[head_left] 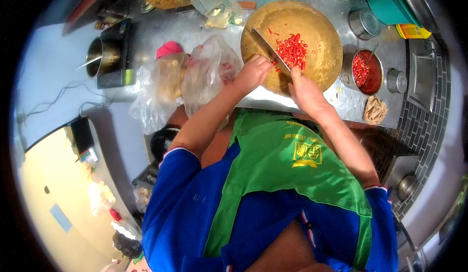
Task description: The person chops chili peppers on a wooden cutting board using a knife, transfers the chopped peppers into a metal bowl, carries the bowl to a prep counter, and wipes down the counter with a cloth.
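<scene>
A round wooden chopping board lies on the metal counter, with a heap of chopped red chilies near its middle. My right hand is wrapped round the handle of a knife, whose blade slants across the board toward the upper left. Beside the blade, at the board's lower left, my left hand has its fingers bent together around a bit of red chili. The chopped heap lies to the right of the blade, and a few loose pieces are scattered round it.
Clear plastic bags lie left of the board. On the right are a metal bowl of chopped chilies, a small metal cup, a lidded metal pot and crumpled brown paper. A dark pot stands far left.
</scene>
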The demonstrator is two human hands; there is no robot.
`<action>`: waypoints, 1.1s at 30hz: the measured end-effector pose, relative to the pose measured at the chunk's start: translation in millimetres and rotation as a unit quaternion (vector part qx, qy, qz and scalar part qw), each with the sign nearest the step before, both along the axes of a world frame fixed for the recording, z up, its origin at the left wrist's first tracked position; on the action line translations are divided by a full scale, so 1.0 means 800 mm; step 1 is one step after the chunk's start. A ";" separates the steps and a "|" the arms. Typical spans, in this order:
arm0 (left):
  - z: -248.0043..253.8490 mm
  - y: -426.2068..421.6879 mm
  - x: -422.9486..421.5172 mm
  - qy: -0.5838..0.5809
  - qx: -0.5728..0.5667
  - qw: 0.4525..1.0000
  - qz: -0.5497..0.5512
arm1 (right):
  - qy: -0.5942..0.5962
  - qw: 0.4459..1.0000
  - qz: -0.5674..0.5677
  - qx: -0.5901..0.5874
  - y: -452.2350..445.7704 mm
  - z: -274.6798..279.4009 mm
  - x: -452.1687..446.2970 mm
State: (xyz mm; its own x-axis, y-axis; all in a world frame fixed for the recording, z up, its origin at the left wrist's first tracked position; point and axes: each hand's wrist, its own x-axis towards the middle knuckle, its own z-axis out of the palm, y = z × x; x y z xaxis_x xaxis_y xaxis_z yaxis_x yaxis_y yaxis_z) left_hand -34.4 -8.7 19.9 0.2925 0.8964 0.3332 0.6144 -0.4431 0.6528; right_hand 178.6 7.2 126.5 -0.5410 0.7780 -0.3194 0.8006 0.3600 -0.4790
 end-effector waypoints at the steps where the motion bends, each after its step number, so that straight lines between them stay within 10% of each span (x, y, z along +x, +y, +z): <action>1: 0.000 0.001 0.000 0.000 0.003 1.000 -0.001 | -0.008 1.000 0.008 -0.007 0.002 0.010 -0.001; 33: 0.023 0.043 0.141 0.159 0.019 0.983 0.089 | 0.112 0.980 -0.159 0.050 0.019 0.027 0.140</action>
